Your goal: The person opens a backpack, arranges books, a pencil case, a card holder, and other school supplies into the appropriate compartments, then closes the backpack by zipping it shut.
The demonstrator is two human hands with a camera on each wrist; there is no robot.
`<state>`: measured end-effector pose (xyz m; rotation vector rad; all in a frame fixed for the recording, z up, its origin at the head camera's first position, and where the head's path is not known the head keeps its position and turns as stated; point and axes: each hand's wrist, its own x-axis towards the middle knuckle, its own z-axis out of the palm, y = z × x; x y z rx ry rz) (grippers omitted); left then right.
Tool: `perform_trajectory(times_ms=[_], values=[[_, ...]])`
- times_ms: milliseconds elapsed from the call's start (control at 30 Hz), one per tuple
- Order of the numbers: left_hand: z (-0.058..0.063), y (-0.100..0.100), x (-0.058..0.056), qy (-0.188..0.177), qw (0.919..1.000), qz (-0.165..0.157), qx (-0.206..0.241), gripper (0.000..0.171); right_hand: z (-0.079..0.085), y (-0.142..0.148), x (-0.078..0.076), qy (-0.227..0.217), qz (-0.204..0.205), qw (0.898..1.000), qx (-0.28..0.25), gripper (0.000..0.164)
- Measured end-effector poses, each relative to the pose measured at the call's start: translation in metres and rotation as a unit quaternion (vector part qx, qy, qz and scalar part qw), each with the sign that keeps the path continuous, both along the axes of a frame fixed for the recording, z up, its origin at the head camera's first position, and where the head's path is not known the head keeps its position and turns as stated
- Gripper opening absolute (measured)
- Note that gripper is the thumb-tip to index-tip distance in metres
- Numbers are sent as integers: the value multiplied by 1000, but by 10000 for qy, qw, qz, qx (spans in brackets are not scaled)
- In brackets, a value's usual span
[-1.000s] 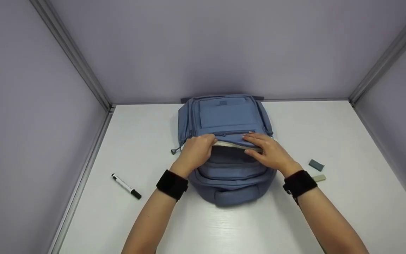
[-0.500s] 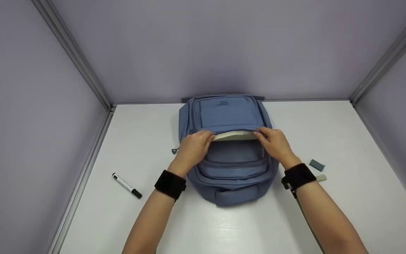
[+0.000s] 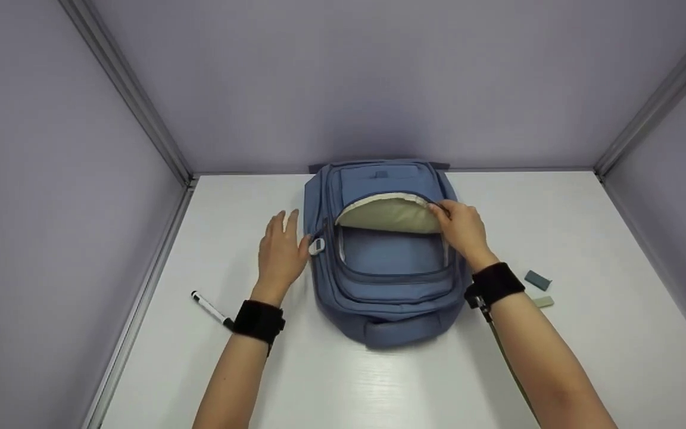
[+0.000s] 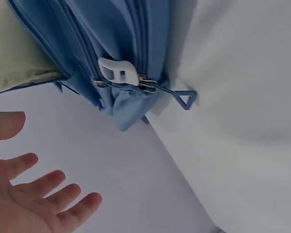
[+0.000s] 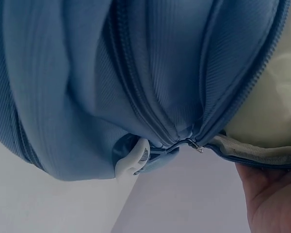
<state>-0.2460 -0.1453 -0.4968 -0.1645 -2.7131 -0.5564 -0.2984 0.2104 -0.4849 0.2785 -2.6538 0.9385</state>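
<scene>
A blue backpack (image 3: 402,330) lies on the white table, its front pocket unzipped. The pocket's flap (image 3: 393,214) is folded back, showing a pale green lining. My right hand (image 3: 465,235) pinches the flap's edge at its right side; in the right wrist view, fingers (image 5: 276,199) lie under that edge. Beside the bag's left side, my left hand (image 3: 280,253) is spread and holds nothing. Close to its thumb is a white buckle (image 3: 317,246). The left wrist view also shows a triangular blue zipper pull (image 4: 185,99) by the bag's side.
A white marker (image 3: 208,305) with a black cap lies at the left, partly behind my left wrist. Right of the bag are a dark grey-green block (image 3: 538,280) and a pale green block (image 3: 544,302). Grey panels (image 3: 379,83) enclose the table (image 3: 373,387) at back and sides.
Both hands have lifted the pocket flap away from me, opening the pocket wider. The left hand has let go of it and moved left; the right still holds the edge.
</scene>
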Motion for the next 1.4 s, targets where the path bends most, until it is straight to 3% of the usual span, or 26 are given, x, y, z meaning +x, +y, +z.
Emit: perform_trajectory(times_ms=[300, 500, 567, 667, 767, 833, 1000, 1200, 1333, 1400], values=[[-36, -51, 6, -623, 9940, 902, -62, 60, 3, 0, -3, -342, -398, 9985, 128, 39], [-51, -85, 18, -920, 9826, 1520, -539, 31, 6, -1, -4, -393, -432, 9982, 137, 39], [-51, -95, 23, -1139, 9756, 1754, -667, 23, 6, -1, -4, -395, -420, 9982, 133, 38], [-48, -106, 30, -1916, 9562, 2106, -675, 23, 6, -1, -5, -423, -424, 9981, 137, 38], [-43, -113, 36, -2625, 9372, 2215, -609, 25, 5, -2, -6, -446, -430, 9980, 147, 38], [-42, -115, 40, -2906, 9300, 2181, -551, 27, 5, -2, -6, -456, -426, 9980, 141, 39], [-43, -115, 43, -3025, 9313, 2007, -311, 33, 6, -2, -6, -438, -405, 9982, 83, 38], [-49, -107, 38, -2630, 9416, 2102, -1, 30, 4, -3, -6, -345, -344, 9988, 62, 39], [-54, -101, 36, -2408, 9484, 2062, 0, 31, 2, -3, -6, -260, -317, 9991, 74, 39], [-57, -98, 35, -2274, 9544, 1909, -302, 29, 2, -3, -6, -240, -307, 9992, 74, 39]])
